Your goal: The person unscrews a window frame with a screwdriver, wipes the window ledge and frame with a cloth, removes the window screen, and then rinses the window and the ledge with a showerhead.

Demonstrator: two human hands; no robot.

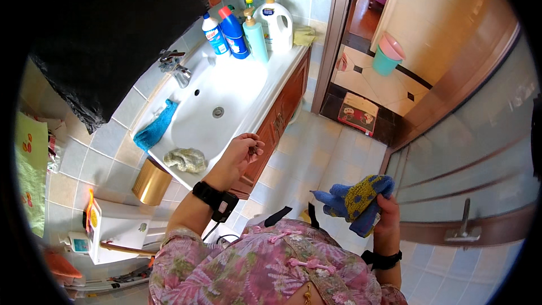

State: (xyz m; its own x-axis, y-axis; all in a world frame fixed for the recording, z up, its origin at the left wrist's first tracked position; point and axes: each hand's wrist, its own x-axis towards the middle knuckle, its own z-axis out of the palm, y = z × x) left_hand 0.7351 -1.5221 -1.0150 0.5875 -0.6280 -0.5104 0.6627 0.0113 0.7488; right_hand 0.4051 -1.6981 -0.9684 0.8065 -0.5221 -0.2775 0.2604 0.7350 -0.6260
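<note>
My right hand (386,217) is wrapped around a blue fabric glove (353,199) with a yellow textured patch. Its finger-like ends point left, over the floor beside my body. Past the front edge of the white sink (248,103), my left hand (241,152) hovers with its fingers curled in; a small dark spot shows between them, too small to name. A crumpled greyish-yellow cloth (185,160) lies on the sink's near-left rim. Beside it, a teal cloth (156,126) is draped along the left rim. The basin's drain (218,112) is uncovered.
Bottles, among them a blue one with a red cap (234,35) and a white jug (278,25), crowd the sink's far end by a faucet (179,73). Below is a brown cabinet (282,117). A glass door (468,135) stands right; pink and green buckets (388,56) sit beyond the doorway.
</note>
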